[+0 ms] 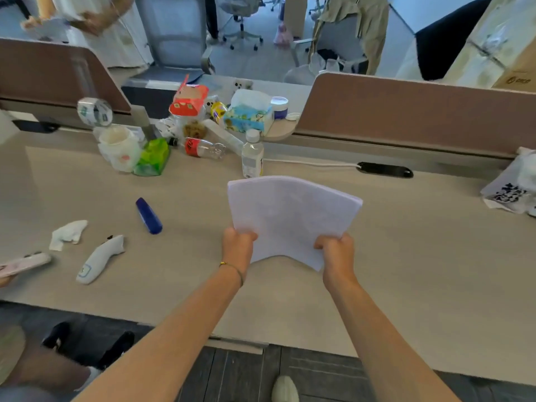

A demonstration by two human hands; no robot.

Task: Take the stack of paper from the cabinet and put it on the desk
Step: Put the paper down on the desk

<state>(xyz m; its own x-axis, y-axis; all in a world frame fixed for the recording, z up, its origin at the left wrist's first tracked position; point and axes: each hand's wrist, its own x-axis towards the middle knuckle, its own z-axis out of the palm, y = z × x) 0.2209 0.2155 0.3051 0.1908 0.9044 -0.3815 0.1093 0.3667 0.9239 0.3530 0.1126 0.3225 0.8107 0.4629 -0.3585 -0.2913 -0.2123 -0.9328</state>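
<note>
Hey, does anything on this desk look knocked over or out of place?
Yes. A red-labelled plastic bottle lies on its side by the clutter at the back, and a crumpled tissue sits loose on the desk.

The desk (pixel 406 285) lies bare and open on its right half, from the near edge to the black cable slot (pixel 385 169) at the back, with only a printed plastic bag (pixel 513 192) at the far right edge. A clear water bottle (pixel 253 154) stands just behind the middle, a white cable (pixel 310 163) running from beside it to the slot. The left side is cluttered: a blue tube (pixel 149 216), a crumpled tissue (pixel 68 234) and a white handheld device (pixel 100 259) lie scattered, well apart. Behind them, jars, boxes and a lying bottle crowd the gap between the two brown divider panels (pixel 420 108), which wall off the back
</note>
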